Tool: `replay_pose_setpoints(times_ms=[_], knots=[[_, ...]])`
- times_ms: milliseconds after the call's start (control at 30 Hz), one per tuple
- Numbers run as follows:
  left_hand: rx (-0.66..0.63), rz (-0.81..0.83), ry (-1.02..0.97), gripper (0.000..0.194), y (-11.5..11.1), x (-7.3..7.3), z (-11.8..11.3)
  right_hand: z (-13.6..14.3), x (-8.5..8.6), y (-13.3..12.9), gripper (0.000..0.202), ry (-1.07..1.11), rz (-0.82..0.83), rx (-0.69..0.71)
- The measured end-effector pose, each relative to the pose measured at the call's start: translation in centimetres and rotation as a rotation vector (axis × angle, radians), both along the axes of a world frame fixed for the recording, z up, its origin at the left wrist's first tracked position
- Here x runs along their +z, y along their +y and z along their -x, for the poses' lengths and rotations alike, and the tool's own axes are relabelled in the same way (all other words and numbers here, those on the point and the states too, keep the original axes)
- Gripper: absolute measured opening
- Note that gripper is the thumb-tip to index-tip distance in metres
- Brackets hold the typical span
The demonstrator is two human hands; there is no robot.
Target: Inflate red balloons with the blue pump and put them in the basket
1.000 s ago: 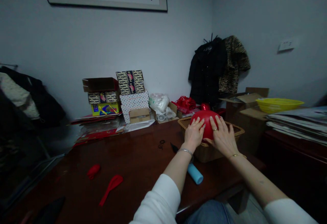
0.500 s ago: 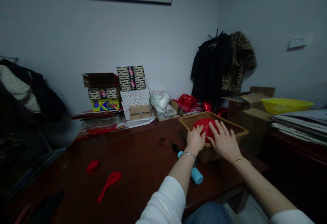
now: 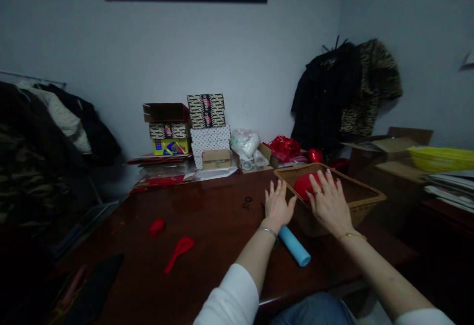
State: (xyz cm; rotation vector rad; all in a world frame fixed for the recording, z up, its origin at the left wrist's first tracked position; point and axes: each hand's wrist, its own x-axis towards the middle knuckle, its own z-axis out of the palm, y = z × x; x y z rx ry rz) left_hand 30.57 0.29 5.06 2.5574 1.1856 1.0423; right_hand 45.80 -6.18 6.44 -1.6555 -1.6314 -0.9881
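Observation:
An inflated red balloon (image 3: 303, 185) sits in the brown wicker basket (image 3: 372, 195), partly covered by my right hand (image 3: 330, 205). That hand is open, fingers spread over the balloon; whether it presses on it I cannot tell. My left hand (image 3: 278, 207) is open at the basket's left edge, holding nothing. Under its wrist lies a light-blue cylindrical tool (image 3: 295, 247), which looks like a hand pump, its black tip mostly hidden. A flat red balloon (image 3: 181, 250) and a crumpled red balloon (image 3: 156, 226) lie on the table to the left.
Small black rings (image 3: 246, 202) lie on the brown table (image 3: 222, 216). Patterned boxes (image 3: 210, 140), a plastic bag (image 3: 245, 143) and red shiny material (image 3: 283, 148) line the back edge. Cartons (image 3: 398, 144) and a yellow basket (image 3: 444, 159) stand at the right.
My left hand has come off the balloon to the left, beyond the basket's edge. My right hand stays over the balloon. The view has turned a little to the left.

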Motion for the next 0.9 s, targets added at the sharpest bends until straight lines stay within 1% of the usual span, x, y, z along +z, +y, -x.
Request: replay_pose_setpoints(times_ms=[100,200,333,433,600,767,900], knots=[[0.049,-0.019,0.017,0.063,-0.1,-0.2,2.5,2.0,0.2,0.4,0.060,0.008,-0.019,0.046],[0.109,-0.025,0.030,0.062,-0.2,-0.6,5.3,4.2,0.1,0.8,0.057,0.009,-0.012,0.086],[0.189,-0.004,0.061,0.062,-0.5,-1.6,9.5,7.4,-1.2,1.4,0.058,0.007,0.011,0.164],[0.237,0.013,0.083,0.063,-0.8,-2.8,12.9,9.8,-2.8,2.0,0.058,-0.003,0.042,0.213],[0.353,0.062,0.115,0.063,-1.1,-5.0,18.6,13.7,-6.2,2.7,0.055,-0.005,0.088,0.267],[0.457,0.123,0.137,0.062,-1.9,-7.1,24.2,17.9,-10.1,2.2,0.057,0.003,0.132,0.326],[0.556,0.184,0.153,0.062,-2.8,-8.8,28.4,20.6,-13.3,1.7,0.057,0.028,0.205,0.365]])
